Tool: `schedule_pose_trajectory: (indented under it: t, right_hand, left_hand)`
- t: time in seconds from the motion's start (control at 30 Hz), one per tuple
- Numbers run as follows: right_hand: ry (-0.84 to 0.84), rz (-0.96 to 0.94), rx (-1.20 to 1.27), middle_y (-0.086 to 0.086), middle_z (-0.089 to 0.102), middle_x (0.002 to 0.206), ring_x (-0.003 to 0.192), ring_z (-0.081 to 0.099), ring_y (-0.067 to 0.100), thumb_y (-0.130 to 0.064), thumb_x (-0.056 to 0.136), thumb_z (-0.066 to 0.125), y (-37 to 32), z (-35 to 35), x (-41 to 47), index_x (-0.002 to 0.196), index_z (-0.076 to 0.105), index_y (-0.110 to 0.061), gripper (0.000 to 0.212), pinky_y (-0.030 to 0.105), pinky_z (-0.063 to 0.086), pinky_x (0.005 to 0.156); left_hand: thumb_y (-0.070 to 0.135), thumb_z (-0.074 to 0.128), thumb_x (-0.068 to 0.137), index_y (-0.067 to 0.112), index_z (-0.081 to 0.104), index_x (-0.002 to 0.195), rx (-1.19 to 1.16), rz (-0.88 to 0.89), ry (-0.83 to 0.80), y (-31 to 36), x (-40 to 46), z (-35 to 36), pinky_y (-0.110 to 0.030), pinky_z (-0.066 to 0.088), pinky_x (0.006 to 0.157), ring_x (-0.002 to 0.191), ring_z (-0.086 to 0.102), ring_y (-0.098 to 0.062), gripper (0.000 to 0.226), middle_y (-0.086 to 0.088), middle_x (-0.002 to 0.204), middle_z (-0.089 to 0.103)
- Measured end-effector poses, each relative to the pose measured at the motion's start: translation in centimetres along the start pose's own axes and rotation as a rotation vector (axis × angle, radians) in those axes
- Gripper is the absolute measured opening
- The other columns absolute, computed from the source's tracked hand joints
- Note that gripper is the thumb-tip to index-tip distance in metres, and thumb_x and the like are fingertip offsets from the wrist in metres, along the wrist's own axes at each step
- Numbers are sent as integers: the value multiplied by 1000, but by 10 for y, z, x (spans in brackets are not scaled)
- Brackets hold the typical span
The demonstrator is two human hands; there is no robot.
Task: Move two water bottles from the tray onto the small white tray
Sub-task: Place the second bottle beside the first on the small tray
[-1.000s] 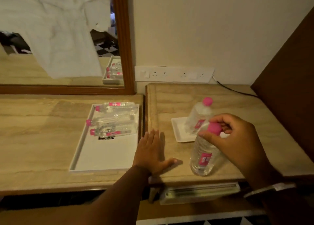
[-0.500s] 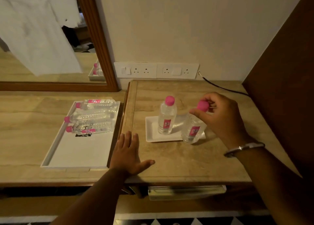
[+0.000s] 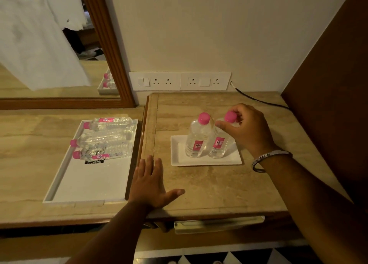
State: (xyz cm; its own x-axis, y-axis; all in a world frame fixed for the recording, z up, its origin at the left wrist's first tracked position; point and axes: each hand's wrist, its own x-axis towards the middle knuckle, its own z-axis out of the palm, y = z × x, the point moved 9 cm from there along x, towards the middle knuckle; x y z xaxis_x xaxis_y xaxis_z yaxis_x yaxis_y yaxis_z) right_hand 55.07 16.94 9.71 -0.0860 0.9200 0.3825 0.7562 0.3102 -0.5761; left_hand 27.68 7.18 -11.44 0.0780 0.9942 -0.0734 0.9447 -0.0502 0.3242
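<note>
Two clear water bottles with pink caps stand upright side by side on the small white tray [image 3: 206,161]. The left bottle [image 3: 197,136] stands free. My right hand [image 3: 247,128] grips the pink cap of the right bottle [image 3: 219,144], whose base rests on the tray. My left hand [image 3: 151,182] lies flat, fingers spread, on the raised table's front left corner. The large white tray [image 3: 87,186] on the lower counter at left holds three more bottles [image 3: 105,138] lying on their sides at its far end.
A wooden-framed mirror [image 3: 107,44] hangs at the back left. White wall sockets [image 3: 179,81] sit behind the raised table, with a black cable [image 3: 258,100] running right. A dark wooden panel [image 3: 328,84] closes the right side.
My right hand carried the second bottle from the table's front edge back onto the small tray and set it beside the first. My left hand stayed flat.
</note>
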Motion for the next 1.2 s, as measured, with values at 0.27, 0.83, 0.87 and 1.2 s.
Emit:
schedule_pose_trajectory:
  t: [0.27, 0.83, 0.87, 1.2]
  right_hand:
    - [-436, 157, 342, -4, 60, 120, 109, 57, 12, -83, 62, 56, 46, 59, -7, 117, 50, -37, 72, 39, 48, 92]
    - [-640, 261, 259, -11, 63, 107, 88, 59, -1, -38, 66, 84, 100, 118, -40, 122, 49, -26, 67, 14, 43, 74]
    - [-642, 269, 246, -6, 65, 112, 94, 61, 5, -37, 67, 83, 102, 118, -41, 125, 49, -21, 69, 19, 45, 80]
    - [-623, 270, 235, -9, 58, 110, 88, 54, -5, -31, 70, 83, 110, 104, -40, 131, 46, -19, 72, 2, 39, 64]
  left_hand:
    - [82, 65, 75, 18, 13, 158, -297, 113, 123, 58, 68, -66, -47, 8, 119, 151, 10, -26, 116, -11, 166, 19]
    - [34, 92, 74, 20, 47, 139, -464, 57, 16, 72, 89, -31, -53, 49, 102, 122, 54, -23, 81, -4, 134, 60]
    - [35, 90, 76, 20, 45, 141, -470, 65, -2, 69, 89, -30, -53, 48, 103, 123, 53, -24, 81, -5, 136, 58]
    - [20, 84, 82, 18, 38, 146, -431, 149, -181, 68, 100, -37, -52, 43, 110, 130, 48, -27, 79, -10, 144, 52]
